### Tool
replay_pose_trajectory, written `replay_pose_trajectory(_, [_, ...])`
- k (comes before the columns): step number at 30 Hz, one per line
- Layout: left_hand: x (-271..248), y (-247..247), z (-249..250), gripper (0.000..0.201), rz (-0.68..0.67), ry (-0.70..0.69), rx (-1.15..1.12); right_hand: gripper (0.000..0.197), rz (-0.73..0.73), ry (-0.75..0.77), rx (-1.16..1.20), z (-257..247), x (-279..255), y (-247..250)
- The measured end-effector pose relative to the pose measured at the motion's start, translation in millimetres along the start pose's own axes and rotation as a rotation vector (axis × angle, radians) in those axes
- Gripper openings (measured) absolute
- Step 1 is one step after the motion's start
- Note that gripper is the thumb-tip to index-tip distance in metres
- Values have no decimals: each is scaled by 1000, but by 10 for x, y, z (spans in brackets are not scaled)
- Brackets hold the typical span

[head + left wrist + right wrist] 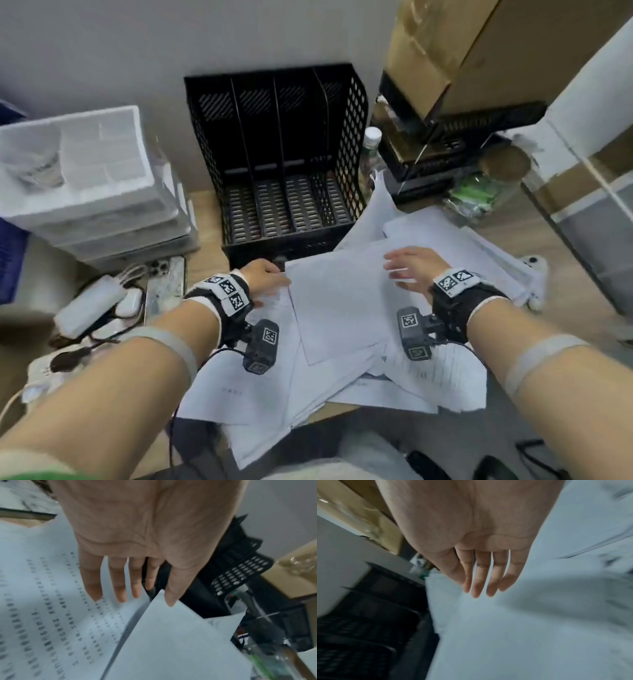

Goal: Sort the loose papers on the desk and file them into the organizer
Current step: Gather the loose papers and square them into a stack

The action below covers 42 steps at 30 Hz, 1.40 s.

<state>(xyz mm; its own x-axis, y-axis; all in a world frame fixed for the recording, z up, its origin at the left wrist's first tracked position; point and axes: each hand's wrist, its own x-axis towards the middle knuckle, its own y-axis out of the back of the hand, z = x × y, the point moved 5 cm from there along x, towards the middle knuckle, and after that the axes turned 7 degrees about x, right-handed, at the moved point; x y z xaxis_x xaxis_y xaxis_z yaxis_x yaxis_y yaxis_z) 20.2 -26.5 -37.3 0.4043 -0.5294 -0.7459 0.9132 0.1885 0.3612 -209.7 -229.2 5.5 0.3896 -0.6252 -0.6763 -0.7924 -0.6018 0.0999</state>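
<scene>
Loose white papers [342, 315] lie fanned in a messy pile across the desk in front of me. A black mesh organizer [277, 161] with several upright slots stands just behind them, its slots bare. My left hand [265, 277] is over the pile's left edge, fingers straight [120, 582], the thumb touching the corner of a blank sheet [171, 635] beside a printed page [51, 608]. My right hand [409, 265] hovers flat over the pile's right part, fingers straight [481, 580] above white paper [530, 622], holding nothing.
White plastic drawers [89, 178] stand at the left, with a phone [164, 284], a charger and cables [92, 308] in front. A bottle [370, 150], a second black rack [455, 150], a jar [489, 185] and cardboard boxes [496, 51] crowd the right back.
</scene>
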Motion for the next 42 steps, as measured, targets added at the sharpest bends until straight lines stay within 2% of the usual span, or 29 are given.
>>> replay_pose_trajectory(2, [134,-102,-111,50,100,41,74,15,76,-7,-251,323,84,183])
replay_pose_trajectory(4, [194,-236,-155,68,160,44,131,29,111,-21,-522,692,135,350])
replay_pose_trajectory(7, [231,-448,-207,82,181,63,127,50,93,-44,-665,1033,176,406])
replay_pose_trajectory(9, [216,-545,-229,73,152,87,-5,54,100,-39,-807,1094,222,374])
replay_pose_trajectory(11, [200,-645,-222,53,100,85,-154,52,104,-27,-932,1071,298,358])
replay_pose_trajectory(14, [86,-718,-139,38,65,67,-306,49,24,34,-914,974,380,307])
replay_pose_trajectory(17, [-79,-697,32,32,23,36,-401,70,-142,190,-949,792,349,168])
replay_pose_trajectory(21, [-378,-443,357,27,84,12,-632,111,-427,466,-1001,476,63,-110])
replay_pose_trajectory(24, [-615,-232,560,27,116,40,-683,118,-603,547,-921,238,-168,-242])
replay_pose_trajectory(27, [-773,-82,694,57,110,4,-708,115,-752,564,-887,14,-423,-314])
replay_pose_trajectory(28, [-855,-37,740,58,125,-12,-730,105,-773,568,-884,-64,-489,-313])
replay_pose_trajectory(29, [-893,-2,766,52,131,-13,-740,86,-759,581,-865,-150,-529,-303])
replay_pose_trajectory(31, [-1023,113,814,34,182,-36,-778,30,-593,686,-792,-412,-567,-258])
replay_pose_trajectory(32, [-1086,162,823,26,173,-45,-812,23,-489,728,-728,-562,-587,-218])
replay_pose_trajectory(33, [-1111,216,813,28,138,-58,-801,26,-403,733,-658,-688,-575,-165])
replay_pose_trajectory(35, [-1152,310,769,63,104,-76,-682,29,-274,655,-536,-855,-534,-67])
replay_pose_trajectory(36, [-1173,338,746,76,97,-101,-638,27,-253,611,-486,-892,-524,-45])
replay_pose_trajectory(37, [-1201,352,721,80,104,-134,-609,22,-262,576,-425,-906,-508,-47])
replay_pose_trajectory(39, [-1260,347,668,67,97,-231,-561,22,-269,529,-322,-911,-528,-94])
replay_pose_trajectory(42, [-1348,288,593,49,-44,-366,-545,27,-256,505,-250,-847,-602,-213])
